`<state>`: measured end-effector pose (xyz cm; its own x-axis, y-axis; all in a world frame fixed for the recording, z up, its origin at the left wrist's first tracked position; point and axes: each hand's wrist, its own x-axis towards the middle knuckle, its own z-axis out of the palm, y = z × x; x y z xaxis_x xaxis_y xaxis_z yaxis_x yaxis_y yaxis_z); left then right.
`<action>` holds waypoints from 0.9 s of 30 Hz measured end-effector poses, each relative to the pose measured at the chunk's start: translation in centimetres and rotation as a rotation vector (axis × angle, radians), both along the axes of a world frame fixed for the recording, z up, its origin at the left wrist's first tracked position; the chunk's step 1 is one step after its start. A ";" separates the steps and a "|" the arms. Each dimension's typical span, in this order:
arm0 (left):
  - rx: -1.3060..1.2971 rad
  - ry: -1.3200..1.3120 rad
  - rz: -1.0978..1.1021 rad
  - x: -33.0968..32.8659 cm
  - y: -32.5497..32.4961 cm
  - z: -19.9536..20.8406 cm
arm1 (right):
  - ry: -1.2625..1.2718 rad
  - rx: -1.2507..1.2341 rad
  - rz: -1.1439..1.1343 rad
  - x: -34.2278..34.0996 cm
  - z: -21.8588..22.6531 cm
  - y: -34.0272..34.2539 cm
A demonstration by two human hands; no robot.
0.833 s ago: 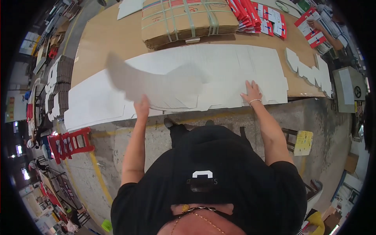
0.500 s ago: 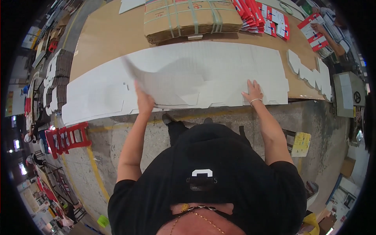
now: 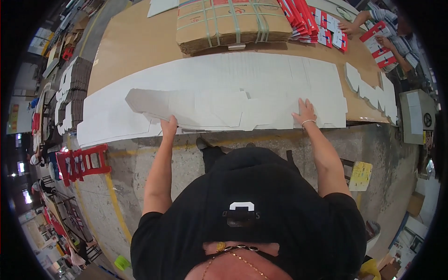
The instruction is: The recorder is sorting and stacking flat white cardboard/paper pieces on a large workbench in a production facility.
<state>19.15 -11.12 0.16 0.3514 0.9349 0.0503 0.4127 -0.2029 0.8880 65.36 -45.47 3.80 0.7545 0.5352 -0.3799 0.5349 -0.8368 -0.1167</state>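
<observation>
Wide white die-cut cardboard sheets [image 3: 280,74] lie along the near side of the table. At the near edge my left hand [image 3: 169,125] is closed on the left part of a white cardboard sheet [image 3: 186,107], whose pointed end is raised and shows a greyish shade. My left fingertips are partly hidden by that sheet. Further right, my right hand [image 3: 306,113] rests on the white cardboard with its fingers spread, holding nothing.
A strapped bundle of brown cardboard [image 3: 233,35] sits at the table's far side, beside red-and-white folded packages [image 3: 298,21]. Cut white pieces [image 3: 368,88] lie at right. A co-worker's hands [image 3: 357,25] handle packages. A red plastic stool [image 3: 81,163] stands at left.
The raised sheet end has come down toward the left, lying lower than before. My left hand has dropped nearer the table edge. A co-worker's hand now reaches to the red-and-white packages.
</observation>
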 end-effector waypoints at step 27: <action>-0.908 -1.168 0.632 -5.7 0.2 -0.1 | 0.212 0.641 0.474 -13.3 3.9 24.2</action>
<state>13.41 -10.92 0.04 0.0854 0.7770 -0.6236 -0.7343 0.4721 0.4877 52.10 -21.27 7.70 0.3409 0.9401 -0.0016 0.7271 -0.2647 -0.6335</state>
